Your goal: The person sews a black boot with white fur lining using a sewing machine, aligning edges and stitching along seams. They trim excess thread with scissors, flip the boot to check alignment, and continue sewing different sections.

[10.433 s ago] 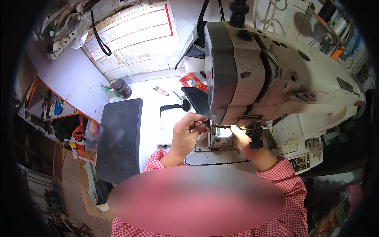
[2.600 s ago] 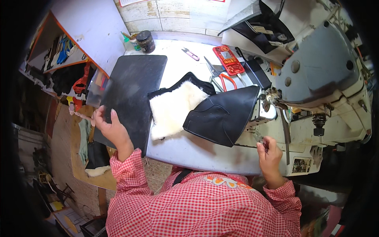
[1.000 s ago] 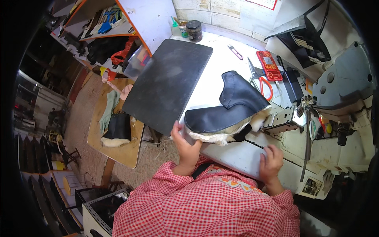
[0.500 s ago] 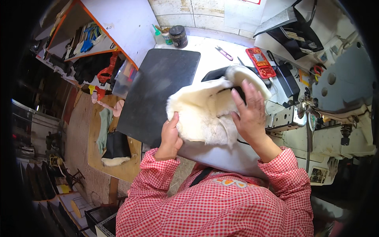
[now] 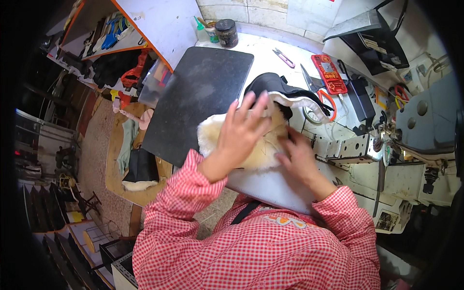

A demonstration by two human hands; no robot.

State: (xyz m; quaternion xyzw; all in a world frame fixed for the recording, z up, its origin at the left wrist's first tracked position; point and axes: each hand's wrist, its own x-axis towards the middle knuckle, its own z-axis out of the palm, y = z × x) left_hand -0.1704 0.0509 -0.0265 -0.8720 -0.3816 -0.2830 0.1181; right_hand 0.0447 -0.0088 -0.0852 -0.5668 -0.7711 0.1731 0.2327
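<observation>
A fleece-lined black piece [image 5: 266,151] lies on the white table, its cream fluffy side facing up. Its far right part is folded over, showing a smooth black outer side [image 5: 278,83] and a white edge. Above the fleece is my left hand [image 5: 241,128], fingers spread, slightly blurred; I cannot tell if it touches. My right hand [image 5: 298,157] is at the right edge of the fleece, thumb and fingers apart and smeared by motion, with no grip showing.
A black mat [image 5: 208,82] lies left of the piece. Orange-handled scissors [image 5: 330,106], a red phone [image 5: 329,73] and thread snips [image 5: 284,59] are at the back right. A sewing machine [image 5: 425,111] stands on the right. Jars [image 5: 226,34] stand at the back.
My left hand has let go of the fleece's left edge and moved over its middle. My right hand has come down and nearer. The far right part now shows its black side.
</observation>
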